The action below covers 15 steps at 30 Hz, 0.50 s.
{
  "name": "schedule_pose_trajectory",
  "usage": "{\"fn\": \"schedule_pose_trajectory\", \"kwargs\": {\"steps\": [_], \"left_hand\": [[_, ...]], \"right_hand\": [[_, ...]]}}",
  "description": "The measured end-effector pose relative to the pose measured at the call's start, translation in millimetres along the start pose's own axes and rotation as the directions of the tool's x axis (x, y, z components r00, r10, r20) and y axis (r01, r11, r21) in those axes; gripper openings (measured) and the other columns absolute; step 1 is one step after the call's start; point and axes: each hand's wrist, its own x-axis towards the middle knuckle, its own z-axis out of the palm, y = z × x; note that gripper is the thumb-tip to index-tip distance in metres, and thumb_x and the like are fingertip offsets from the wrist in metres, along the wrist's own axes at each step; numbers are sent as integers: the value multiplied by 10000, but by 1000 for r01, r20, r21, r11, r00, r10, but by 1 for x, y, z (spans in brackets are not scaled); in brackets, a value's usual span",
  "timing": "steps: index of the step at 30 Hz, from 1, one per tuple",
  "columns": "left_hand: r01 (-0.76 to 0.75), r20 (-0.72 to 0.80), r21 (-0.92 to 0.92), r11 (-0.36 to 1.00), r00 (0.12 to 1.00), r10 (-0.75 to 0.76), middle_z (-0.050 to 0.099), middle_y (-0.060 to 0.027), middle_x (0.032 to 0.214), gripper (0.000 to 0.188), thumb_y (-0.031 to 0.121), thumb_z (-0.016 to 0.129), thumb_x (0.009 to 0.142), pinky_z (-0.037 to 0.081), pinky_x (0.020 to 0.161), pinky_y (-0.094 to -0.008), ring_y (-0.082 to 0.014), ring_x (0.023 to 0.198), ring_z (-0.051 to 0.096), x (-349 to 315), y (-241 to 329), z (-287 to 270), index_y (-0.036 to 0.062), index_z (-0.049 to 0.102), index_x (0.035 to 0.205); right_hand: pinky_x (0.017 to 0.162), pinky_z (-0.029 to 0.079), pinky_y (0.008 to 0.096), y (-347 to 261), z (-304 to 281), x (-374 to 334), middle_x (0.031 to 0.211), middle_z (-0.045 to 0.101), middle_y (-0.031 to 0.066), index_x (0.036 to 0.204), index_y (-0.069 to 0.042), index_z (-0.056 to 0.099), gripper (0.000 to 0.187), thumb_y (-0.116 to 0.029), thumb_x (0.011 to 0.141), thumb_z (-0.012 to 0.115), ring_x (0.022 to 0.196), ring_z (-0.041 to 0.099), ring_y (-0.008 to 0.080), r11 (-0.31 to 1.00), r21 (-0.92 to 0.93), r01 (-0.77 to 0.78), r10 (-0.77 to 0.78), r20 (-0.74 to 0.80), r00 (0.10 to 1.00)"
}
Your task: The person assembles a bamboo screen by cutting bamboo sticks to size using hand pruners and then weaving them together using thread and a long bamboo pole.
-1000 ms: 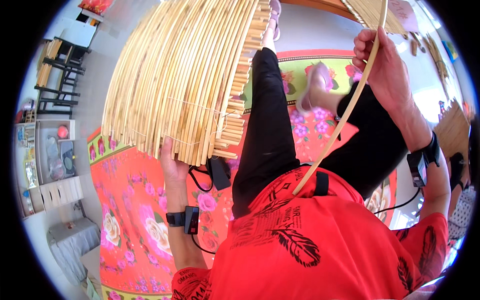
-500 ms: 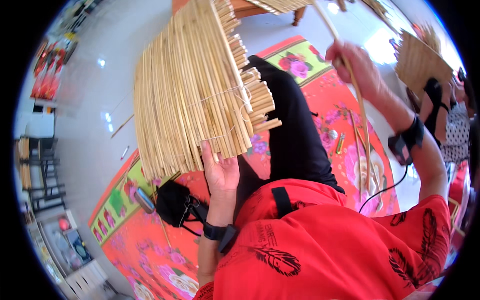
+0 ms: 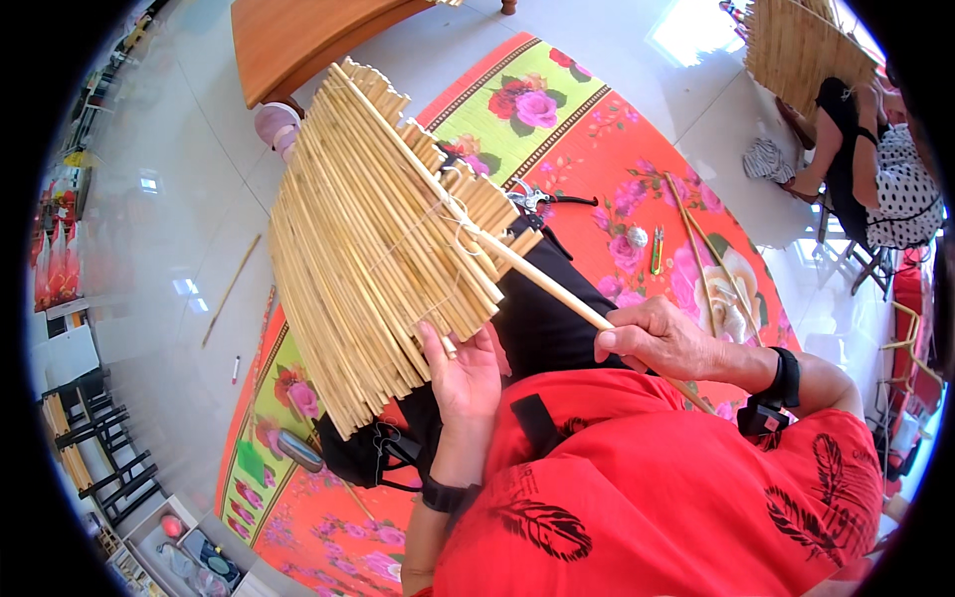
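Pale tan cane makes up the mat of slender, side-by-side sticks bound with thin white string (image 3: 363,249), which lies aslant over the person's left leg, its right-hand edge stepped and uneven. The left hand (image 3: 466,378), palm upward, grips the mat's lower edge, some of its fingers hidden by the sticks. The right hand (image 3: 662,338) is closed around a long, smooth, light-coloured stick (image 3: 559,287), which runs up to the mat's right-hand side beside loose loops of string; whether it is tied there, I cannot tell.

Beyond the mat, black-handled metal pruning shears (image 3: 542,197) rest on a red floral ground cloth with green borders (image 3: 597,149). To their right are a small whitish ball (image 3: 637,237), a slim green-and-yellow tool (image 3: 658,250) and two thin tan sticks (image 3: 696,244). A grey-blue oblong case (image 3: 300,451) lies near the cloth's left border. An orange-brown wooden table (image 3: 328,35) stands farther off, and at right sits another person in black-dotted white clothing (image 3: 900,189).
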Motion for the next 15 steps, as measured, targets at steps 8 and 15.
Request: {"fn": "schedule_pose_trajectory", "kwargs": {"steps": [8,15], "left_hand": [[2,-42,130,992,999,4,632,-23,1162,382,333,604,947,491,939,-333,-171,1069,597,-1,6,7,104,547,1248],[36,-37,162,986,999,-31,617,-17,1200,428,363,599,944,495,940,-322,-163,1099,585,2,5,4,111,525,1281]], "right_hand": [[470,346,272,5,-1,17,502,467,-4,800,-15,656,448,-392,978,491,480,452,73,987,45,-154,152,45,987],[484,352,257,16,-6,16,498,465,-1,829,-1,662,453,-372,993,461,485,454,74,971,125,-206,199,67,978]]}}
